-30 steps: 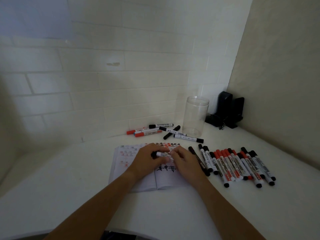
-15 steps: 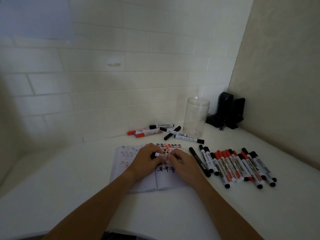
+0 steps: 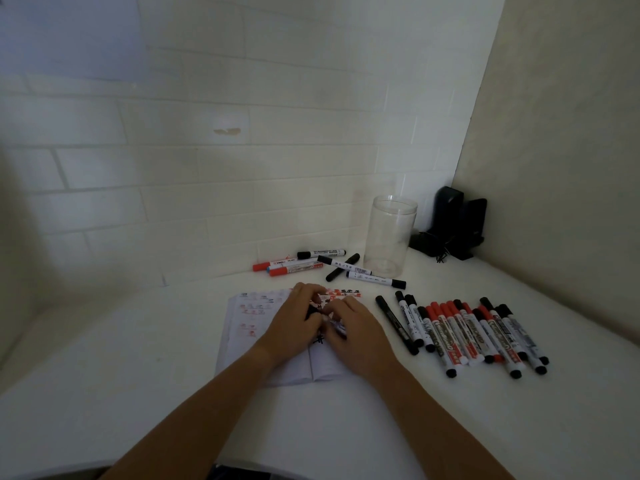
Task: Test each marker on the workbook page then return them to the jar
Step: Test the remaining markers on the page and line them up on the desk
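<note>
Now both my hands sit close together over the middle of the workbook (image 3: 242, 337), and they've pulled in tighter than a second ago. Left hand (image 3: 294, 323) has its fingers curled round the black end of a marker (image 3: 337, 326); right hand (image 3: 356, 327) pinches the white barrel, which pokes out between the two. A second ago the marker lay level across the top of the page with more barrel showing; since then it has tipped and dropped toward the spine, mostly hidden under my fingers. Can't tell whether the cap is on or coming off, the knuckles cover that joint. My read: I'm either uncapping for the test stroke or recapping after one, so this marker's test is in hand, not finished. Black tally marks show on the right page just below my hands, red ones along the top edge. Outward: the jar (image 3: 389, 237) stands upright behind the workbook near the wall with nothing in it, so no marker has gone back yet. A small loose group of markers (image 3: 311, 263) lies just left of the jar; a long row of red and black markers (image 3: 464, 332) lies to the right of the workbook. Both piles look unchanged. Lots left to do.
</note>
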The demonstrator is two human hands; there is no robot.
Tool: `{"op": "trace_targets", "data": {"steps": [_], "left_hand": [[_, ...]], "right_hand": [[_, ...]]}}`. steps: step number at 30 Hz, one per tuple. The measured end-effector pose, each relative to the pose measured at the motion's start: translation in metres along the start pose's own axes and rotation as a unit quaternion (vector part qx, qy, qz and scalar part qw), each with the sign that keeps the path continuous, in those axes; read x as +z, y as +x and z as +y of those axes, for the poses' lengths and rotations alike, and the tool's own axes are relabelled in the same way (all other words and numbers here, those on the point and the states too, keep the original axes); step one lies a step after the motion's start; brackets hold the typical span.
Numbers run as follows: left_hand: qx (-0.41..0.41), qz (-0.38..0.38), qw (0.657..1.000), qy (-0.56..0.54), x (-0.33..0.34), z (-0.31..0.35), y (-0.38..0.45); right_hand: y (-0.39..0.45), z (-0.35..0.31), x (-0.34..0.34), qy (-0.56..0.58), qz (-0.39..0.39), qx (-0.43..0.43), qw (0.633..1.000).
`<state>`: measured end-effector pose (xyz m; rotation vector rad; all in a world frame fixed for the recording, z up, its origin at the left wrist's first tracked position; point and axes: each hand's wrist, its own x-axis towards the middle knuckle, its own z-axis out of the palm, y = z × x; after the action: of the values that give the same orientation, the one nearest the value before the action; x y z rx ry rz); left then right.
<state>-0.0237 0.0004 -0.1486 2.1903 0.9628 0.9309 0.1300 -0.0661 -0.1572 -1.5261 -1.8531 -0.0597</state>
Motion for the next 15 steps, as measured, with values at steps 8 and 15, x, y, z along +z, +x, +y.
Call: {"op": "trace_targets", "data": {"steps": [8, 15], "left_hand": [[0.043, 0.052, 0.990, 0.123, 0.005, -0.011, 0.003], [0.042, 0.031, 0.985, 0.163, 0.007, -0.011, 0.005]], "right_hand": [[-0.006, 0.017, -0.010, -0.184, 0.066, 0.183, 0.963], [-0.001, 0.024, -0.026, -0.277, 0.018, 0.264, 0.924]]}}
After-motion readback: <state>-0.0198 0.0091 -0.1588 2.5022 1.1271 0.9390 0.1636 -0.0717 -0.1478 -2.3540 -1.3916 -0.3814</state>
